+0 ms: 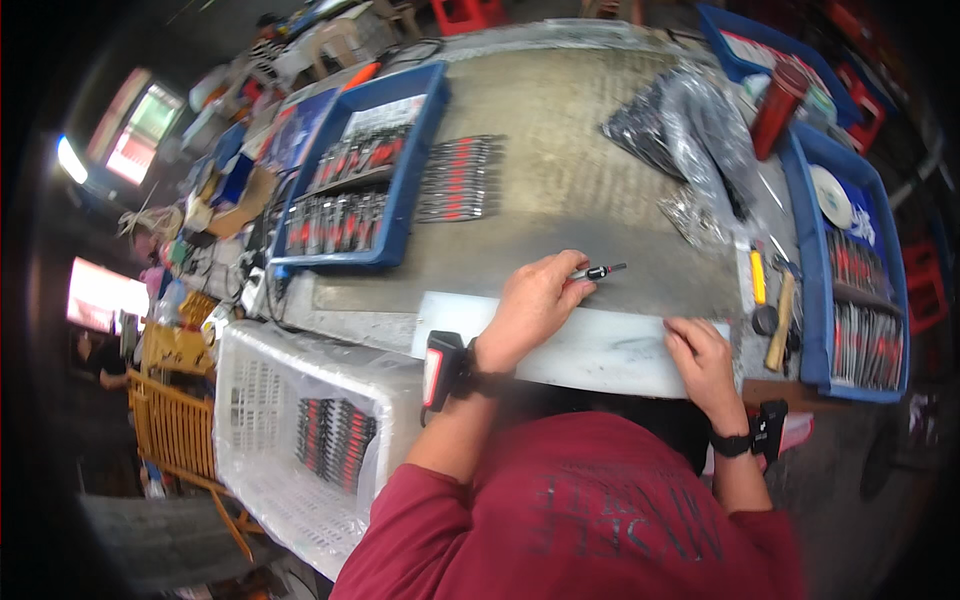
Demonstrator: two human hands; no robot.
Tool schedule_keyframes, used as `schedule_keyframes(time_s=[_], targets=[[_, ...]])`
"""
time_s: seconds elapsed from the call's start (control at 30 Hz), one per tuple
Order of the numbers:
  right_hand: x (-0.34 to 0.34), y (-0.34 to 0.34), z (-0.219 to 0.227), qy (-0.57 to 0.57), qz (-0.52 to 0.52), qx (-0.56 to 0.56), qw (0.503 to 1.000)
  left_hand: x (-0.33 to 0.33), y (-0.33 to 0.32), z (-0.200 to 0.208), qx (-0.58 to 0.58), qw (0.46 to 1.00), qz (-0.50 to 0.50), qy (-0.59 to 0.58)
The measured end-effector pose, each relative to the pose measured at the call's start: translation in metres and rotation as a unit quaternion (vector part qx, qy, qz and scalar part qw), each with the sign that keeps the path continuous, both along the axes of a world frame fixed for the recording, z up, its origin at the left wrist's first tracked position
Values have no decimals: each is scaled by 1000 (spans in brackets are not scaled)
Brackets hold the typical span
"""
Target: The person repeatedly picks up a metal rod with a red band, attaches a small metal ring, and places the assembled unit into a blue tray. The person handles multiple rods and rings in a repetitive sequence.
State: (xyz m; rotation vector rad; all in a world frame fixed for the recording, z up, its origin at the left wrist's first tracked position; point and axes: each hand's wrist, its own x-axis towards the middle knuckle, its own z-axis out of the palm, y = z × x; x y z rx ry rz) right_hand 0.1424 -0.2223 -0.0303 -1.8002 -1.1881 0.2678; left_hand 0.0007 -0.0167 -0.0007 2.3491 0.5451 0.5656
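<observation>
My left hand (pixel 535 305) is closed around a short pen-shaped tool (pixel 600 271) with a black and pale body. Its narrow dark end points right, beyond my fingertips, and my fingers hide the other end. Beneath that hand, a white board (pixel 590 350) lies along the near edge of the bench. My right hand (pixel 703 362) rests at the board's right end, fingers slightly curled and thumb a little apart, with nothing visible in it. A row of similar black-and-red tools (pixel 458 180) lies on the bench, ahead and to the left.
A blue tray (pixel 395 225) of tools stands left, and another blue tray (pixel 815 300) stands right. Clear plastic bags (pixel 700 140) lie far right near a red cylinder (pixel 780 108). A hammer (pixel 781 325) and yellow cutter (pixel 758 277) lie rightward. A plastic-lined white crate (pixel 235 400) sits lower left.
</observation>
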Motion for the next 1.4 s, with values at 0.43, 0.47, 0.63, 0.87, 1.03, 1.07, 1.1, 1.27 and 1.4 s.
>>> schedule_keyframes(time_s=[0.43, 0.47, 0.63, 0.87, 1.03, 1.07, 1.1, 1.27, 1.4], targets=[[-1, 1, -9, -29, 26, 20, 999, -39, 104, -45, 285, 934, 190, 99], [-1, 1, -8, -33, 28, 27, 999, -41, 107, -47, 296, 932, 189, 94], [0, 1, -8, -16, 27, 33, 999, -43, 111, -51, 333, 916, 201, 102], [1, 0, -7, -15, 30, 32, 999, -40, 112, -51, 339, 897, 232, 162], [1, 0, -8, 8, 24, 36, 999, -42, 115, -59, 337, 908, 223, 106], [2, 0, -8, 2, 25, 37, 999, -41, 116, -60, 336, 910, 224, 99], [2, 0, -8, 3, 25, 37, 999, -41, 116, -60, 330, 911, 228, 93], [2, 0, -8, 6, 24, 37, 999, -42, 120, -61, 309, 921, 229, 58], [2, -1, -9, 5, 19, 40, 999, -42, 121, -63, 296, 927, 226, 47]])
